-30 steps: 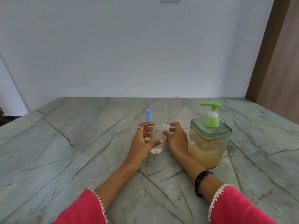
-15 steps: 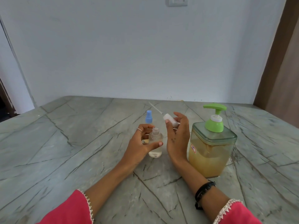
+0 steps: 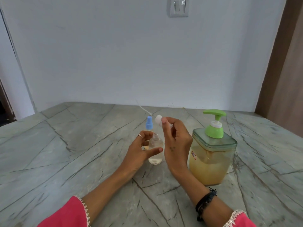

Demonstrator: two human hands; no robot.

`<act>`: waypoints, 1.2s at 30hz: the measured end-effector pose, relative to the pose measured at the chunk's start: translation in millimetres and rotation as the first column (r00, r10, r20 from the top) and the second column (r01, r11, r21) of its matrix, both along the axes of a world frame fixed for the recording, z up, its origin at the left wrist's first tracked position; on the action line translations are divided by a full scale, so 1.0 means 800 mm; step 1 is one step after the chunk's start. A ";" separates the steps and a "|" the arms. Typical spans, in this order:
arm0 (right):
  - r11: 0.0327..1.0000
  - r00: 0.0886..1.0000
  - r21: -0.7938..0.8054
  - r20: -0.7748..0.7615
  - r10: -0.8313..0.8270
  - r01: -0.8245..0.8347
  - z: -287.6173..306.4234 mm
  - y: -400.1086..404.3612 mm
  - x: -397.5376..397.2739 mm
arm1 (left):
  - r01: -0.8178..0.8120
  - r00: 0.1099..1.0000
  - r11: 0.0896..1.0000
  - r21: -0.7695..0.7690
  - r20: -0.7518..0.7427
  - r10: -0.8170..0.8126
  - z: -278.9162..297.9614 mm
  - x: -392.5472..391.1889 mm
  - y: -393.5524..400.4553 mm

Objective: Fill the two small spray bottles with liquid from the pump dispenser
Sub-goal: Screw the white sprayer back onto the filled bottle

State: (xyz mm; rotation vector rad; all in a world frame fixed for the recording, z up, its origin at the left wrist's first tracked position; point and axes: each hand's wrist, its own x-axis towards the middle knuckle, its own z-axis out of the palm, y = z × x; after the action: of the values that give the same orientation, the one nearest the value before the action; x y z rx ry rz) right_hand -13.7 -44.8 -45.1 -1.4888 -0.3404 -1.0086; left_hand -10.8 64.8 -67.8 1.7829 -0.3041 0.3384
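Grey veined stone tabletop [image 3: 65,145], seen from the head camera. Left hand [image 3: 139,153] sits near centre, fingers loosely curved around the clear spray bottle [image 3: 155,149], thumb laid across its front, fingers wrapped behind; a ring shows on one finger. The bottle stands upright on the table, neck uncapped, a little clear liquid at the bottom. At about 11 o'clock from it, partly behind the left fingers, stands a second spray bottle with blue sprayer top [image 3: 149,123], cap on; its body is mostly hidden. Right hand [image 3: 176,143] is raised just right of the clear bottle, thumb and fingertips pinching the white sprayer cap [image 3: 158,119] above and at 12 o'clock of the open neck, cap tilted, its thin dip tube [image 3: 143,108] pointing up toward 11 o'clock. The other fingers are curled in. Black band on the right wrist, pink sleeves on both arms. At 3 o'clock of the right hand, close beside it, is the square pump dispenser [image 3: 211,158] with green pump head, about half full of yellowish liquid.
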 end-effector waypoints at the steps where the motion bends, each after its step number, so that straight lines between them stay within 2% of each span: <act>1: 1.000 1.000 0.000 -0.011 0.004 -0.004 0.001 -0.001 -0.001 | -0.004 1.000 1.000 0.006 -0.002 0.004 0.000 0.000 0.000; 5: 0.999 1.000 0.039 0.001 0.029 -0.029 0.003 -0.002 0.000 | -0.019 1.000 1.000 0.025 -0.006 0.019 0.000 0.000 0.001; 11: 0.997 0.990 -0.019 0.116 -0.075 0.077 0.001 -0.004 0.006 | -0.011 1.000 1.000 0.028 -0.011 0.011 -0.001 0.000 0.001; 17: 0.999 0.996 0.053 0.084 -0.003 -0.002 0.004 -0.003 0.000 | -0.007 1.000 1.000 0.031 -0.003 0.007 -0.002 0.001 0.002; 21: 1.000 0.997 0.029 0.075 0.008 -0.010 0.001 -0.002 0.004 | -0.007 1.000 0.999 0.032 0.011 0.007 -0.002 0.001 0.002; 30: 0.999 0.985 0.024 0.166 -0.052 0.049 0.004 -0.006 0.011 | -0.002 1.000 0.999 0.041 0.023 0.001 -0.003 0.001 0.004; 36: 1.000 0.979 0.008 0.205 0.004 -0.006 0.007 -0.008 0.005 | -0.001 1.000 0.999 0.045 0.022 0.000 -0.002 0.001 0.002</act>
State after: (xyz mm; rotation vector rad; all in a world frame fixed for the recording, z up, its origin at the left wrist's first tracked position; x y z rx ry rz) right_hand -9.4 -51.5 -39.9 -1.3784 -0.4860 -1.1610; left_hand -9.7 66.5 -69.4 1.8242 -0.3288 0.3546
